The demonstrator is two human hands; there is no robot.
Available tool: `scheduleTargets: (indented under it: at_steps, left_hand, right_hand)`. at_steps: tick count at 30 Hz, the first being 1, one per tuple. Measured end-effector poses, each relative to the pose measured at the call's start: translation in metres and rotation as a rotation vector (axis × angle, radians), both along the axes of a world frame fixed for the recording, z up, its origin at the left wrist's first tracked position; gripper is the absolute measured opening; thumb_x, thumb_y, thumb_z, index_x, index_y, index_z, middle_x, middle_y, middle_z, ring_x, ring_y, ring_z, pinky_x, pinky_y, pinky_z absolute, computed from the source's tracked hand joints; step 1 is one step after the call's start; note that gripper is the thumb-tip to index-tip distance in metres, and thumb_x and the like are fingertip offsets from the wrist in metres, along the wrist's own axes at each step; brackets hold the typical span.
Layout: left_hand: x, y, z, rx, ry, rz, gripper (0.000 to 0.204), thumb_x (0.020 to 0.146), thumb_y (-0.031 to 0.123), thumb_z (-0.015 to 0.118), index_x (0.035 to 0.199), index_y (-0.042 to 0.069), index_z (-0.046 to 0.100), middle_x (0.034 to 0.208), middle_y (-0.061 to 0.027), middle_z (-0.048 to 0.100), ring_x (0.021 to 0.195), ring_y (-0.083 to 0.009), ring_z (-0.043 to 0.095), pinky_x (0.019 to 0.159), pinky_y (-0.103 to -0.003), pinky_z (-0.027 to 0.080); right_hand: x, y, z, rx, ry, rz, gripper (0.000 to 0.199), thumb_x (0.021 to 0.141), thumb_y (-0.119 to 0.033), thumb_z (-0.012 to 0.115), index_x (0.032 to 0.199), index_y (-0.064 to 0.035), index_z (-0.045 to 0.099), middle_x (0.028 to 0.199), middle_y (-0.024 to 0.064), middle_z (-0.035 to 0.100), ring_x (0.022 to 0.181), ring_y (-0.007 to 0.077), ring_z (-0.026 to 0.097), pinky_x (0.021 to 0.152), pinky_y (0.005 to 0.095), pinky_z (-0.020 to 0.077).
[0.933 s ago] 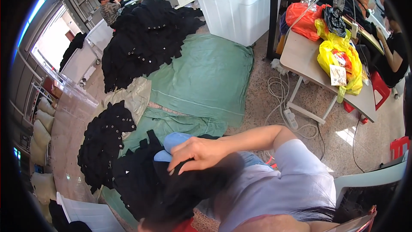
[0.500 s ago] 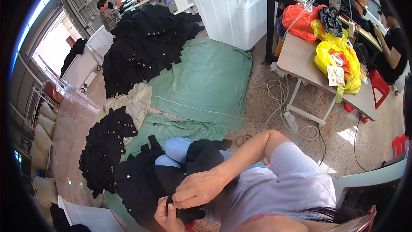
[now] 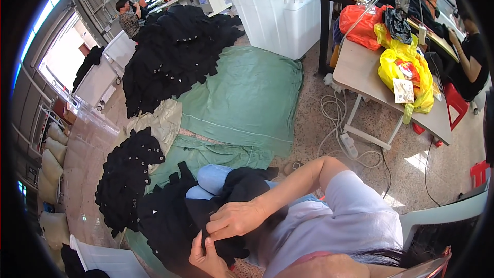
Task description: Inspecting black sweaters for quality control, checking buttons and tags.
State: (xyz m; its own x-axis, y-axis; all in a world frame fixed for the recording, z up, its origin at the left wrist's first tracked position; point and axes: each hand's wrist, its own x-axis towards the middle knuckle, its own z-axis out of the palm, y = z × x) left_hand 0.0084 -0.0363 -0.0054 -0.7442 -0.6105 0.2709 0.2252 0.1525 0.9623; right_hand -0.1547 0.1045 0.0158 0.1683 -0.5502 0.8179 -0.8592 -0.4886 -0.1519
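A black garment lies across my lap and hangs down over my light-blue trouser legs. My right hand is closed on its cloth, the fingers bent and pressed together. Just below it, close to the right fingertips, my left hand pinches the same garment's edge between thumb and fingers. Whether anything small sits between the fingertips is too fine to make out. More black garments with small pale, round fittings form a pile on the floor beside my legs.
A larger black garment heap lies on green sheeting. Beyond stands a white bin. At right, a small table holds red and yellow plastic bags; cables and a power strip lie below. Other people work farther off.
My right hand has shifted slightly up, and my left fingers have opened a little along the garment's edge. A far-off person has raised their arms.
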Motion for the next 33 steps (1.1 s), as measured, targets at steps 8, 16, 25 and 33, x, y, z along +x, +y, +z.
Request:
scheduleTargets:
  at_steps: [8,16,25,33]
  left_hand:
    - [0.005,-0.009,-0.003,-0.222,-0.01,-0.138,0.022,0.083,-0.007,0.067,0.104,-0.005,0.065,0.093,-0.0072,0.063,0.086,-0.0126,0.057,0.08,-0.025,0.046]
    - [0.003,-0.002,-0.009,-0.127,0.004,-0.09,0.017,0.083,0.004,0.074,0.094,-0.003,0.063,0.089,-0.0096,0.065,0.081,-0.0139,0.059,0.078,-0.024,0.046]
    - [0.01,-0.006,-0.016,-0.116,0.014,-0.166,0.016,0.081,0.0,0.074,0.091,-0.002,0.062,0.086,-0.0093,0.064,0.079,-0.0142,0.058,0.077,-0.024,0.045]
    - [0.007,0.022,-0.013,-0.221,-0.098,0.254,0.014,0.085,0.001,0.07,0.094,-0.003,0.061,0.088,-0.007,0.062,0.084,-0.0144,0.057,0.079,-0.026,0.046]
  right_hand:
    - [-0.01,0.007,0.023,0.579,-0.589,0.148,0.052,0.074,-0.014,0.075,0.121,-0.0097,0.054,0.102,0.0098,0.052,0.093,0.0312,0.059,0.072,0.0451,0.0456]
    - [-0.006,0.003,0.022,0.741,-0.359,-0.029,0.034,0.075,-0.029,0.076,0.095,-0.005,0.063,0.084,0.0101,0.064,0.079,0.0339,0.064,0.065,0.0459,0.0451]
    - [-0.013,-0.007,-0.004,0.708,-0.415,0.165,0.029,0.075,-0.024,0.073,0.09,0.0,0.066,0.076,0.0155,0.066,0.075,0.0353,0.065,0.063,0.0457,0.0461]
    - [0.021,-0.014,-0.031,0.316,-0.302,-0.189,0.026,0.071,-0.022,0.068,0.078,-0.0023,0.054,0.071,0.0112,0.055,0.061,0.0316,0.06,0.049,0.045,0.0435]
